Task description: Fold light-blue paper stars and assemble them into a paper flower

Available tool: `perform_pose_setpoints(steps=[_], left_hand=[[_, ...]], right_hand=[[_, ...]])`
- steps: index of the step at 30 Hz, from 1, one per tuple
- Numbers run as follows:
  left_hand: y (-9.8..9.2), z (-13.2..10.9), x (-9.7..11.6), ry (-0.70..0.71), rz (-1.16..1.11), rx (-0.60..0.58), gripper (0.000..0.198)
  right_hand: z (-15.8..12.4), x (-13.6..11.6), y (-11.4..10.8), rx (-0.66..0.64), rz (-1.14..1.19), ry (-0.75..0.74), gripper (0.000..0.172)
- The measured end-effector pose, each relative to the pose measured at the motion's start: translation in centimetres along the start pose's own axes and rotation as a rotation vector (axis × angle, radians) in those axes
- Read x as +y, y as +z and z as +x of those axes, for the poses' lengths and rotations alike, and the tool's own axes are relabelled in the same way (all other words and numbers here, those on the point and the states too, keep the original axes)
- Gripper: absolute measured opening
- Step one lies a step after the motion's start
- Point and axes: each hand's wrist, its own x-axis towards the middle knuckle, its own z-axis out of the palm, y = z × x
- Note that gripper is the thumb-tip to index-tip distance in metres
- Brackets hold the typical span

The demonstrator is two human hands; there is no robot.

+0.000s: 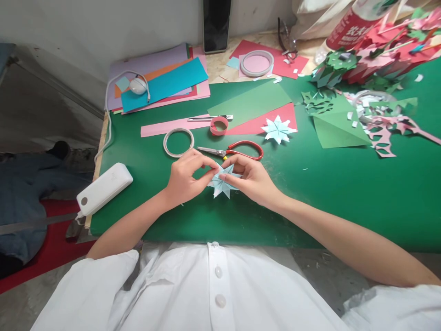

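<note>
Between my two hands, over the green tabletop, is a light-blue folded paper flower (223,187) with pointed petals. My left hand (189,177) pinches its upper left petal with thumb and fingertips. From the right, my right hand (253,180) grips the flower, thumb on top and fingers behind. Just beyond my hands lie red-handled scissors (245,150), blades pointing left. A roll of double-sided tape (166,143) rests near my left hand. Another light-blue paper flower (278,130) sits on a red sheet, up and right of my right hand.
Coloured paper sheets (165,87) are stacked at the back left, with a white power bank (104,188) at the left edge. A phone (216,25) leans on the wall. Paper flowers (375,55), a bottle (351,27) and paper scraps (382,124) crowd the right.
</note>
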Motion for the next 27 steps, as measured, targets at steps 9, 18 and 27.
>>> perform_pose_setpoints(steps=[9,18,27], left_hand=[[0.07,-0.18,-0.16,-0.100,0.009,-0.073,0.009],[0.22,-0.32,-0.25,-0.029,0.104,-0.075,0.010],[0.32,-0.48,-0.12,0.022,0.171,-0.072,0.010]], right_hand=[[0.05,0.06,0.01,0.008,-0.030,-0.008,0.040],[-0.02,0.20,0.16,0.018,-0.043,-0.024,0.040],[-0.26,0.72,0.41,0.044,-0.116,-0.065,0.029]])
